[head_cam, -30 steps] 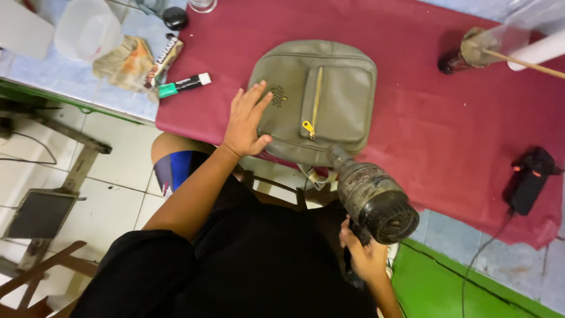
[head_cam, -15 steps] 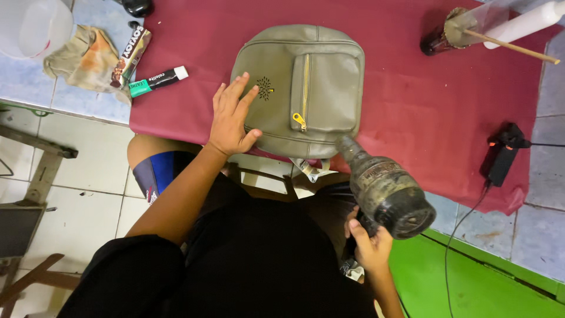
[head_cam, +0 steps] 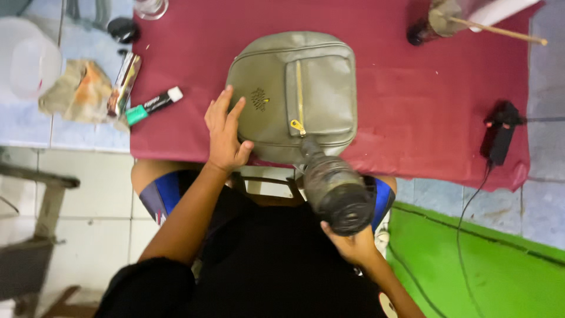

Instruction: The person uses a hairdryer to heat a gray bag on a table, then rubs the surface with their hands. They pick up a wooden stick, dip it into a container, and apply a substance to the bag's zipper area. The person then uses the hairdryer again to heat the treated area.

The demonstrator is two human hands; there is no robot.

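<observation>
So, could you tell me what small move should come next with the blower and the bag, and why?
Probably sweep the blower slowly up along the olive bag. Its nozzle points at the bag's near edge, just below the zipper pull, so the rest of the front is not yet covered. The left hand lies flat on the bag's near left side, steadying it on the red cloth, while the right hand holds the blower.

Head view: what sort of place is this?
Probably a small repair or craft workbench: a red cloth covers the table, an olive bag lies on it, and the right hand holds a grimy heat-gun-like tool.
</observation>
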